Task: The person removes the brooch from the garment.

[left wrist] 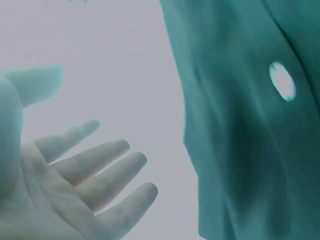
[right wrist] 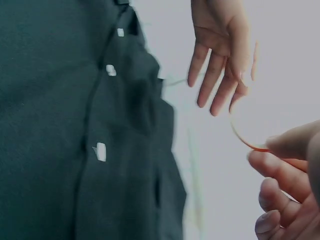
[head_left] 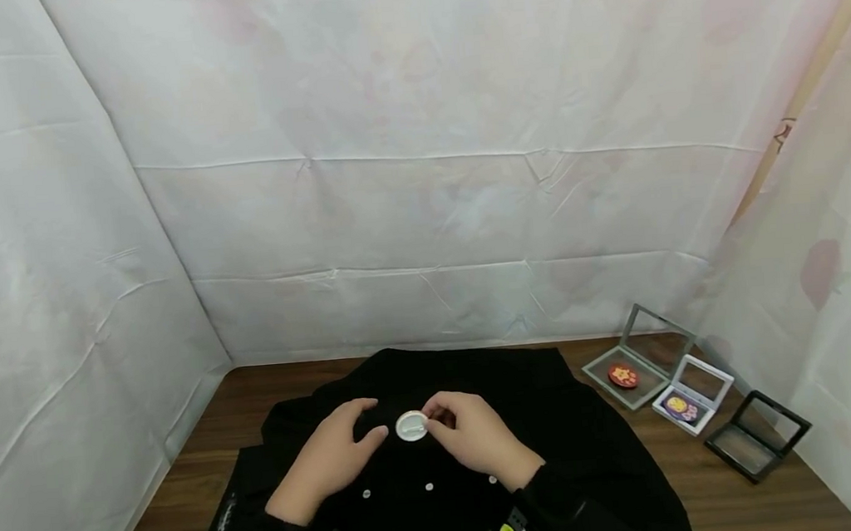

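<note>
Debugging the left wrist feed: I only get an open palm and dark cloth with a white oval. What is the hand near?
Observer: In the head view the left hand rests flat on a black garment beside a round white badge.
Operator: Who holds the badge?
Observer: The right hand pinches its edge; the right wrist view shows thumb and fingers curled on the rim.
Operator: Anything else on the table?
Observer: At the right of the wooden table, three open display cases; the nearest, a black case, looks empty.
</note>
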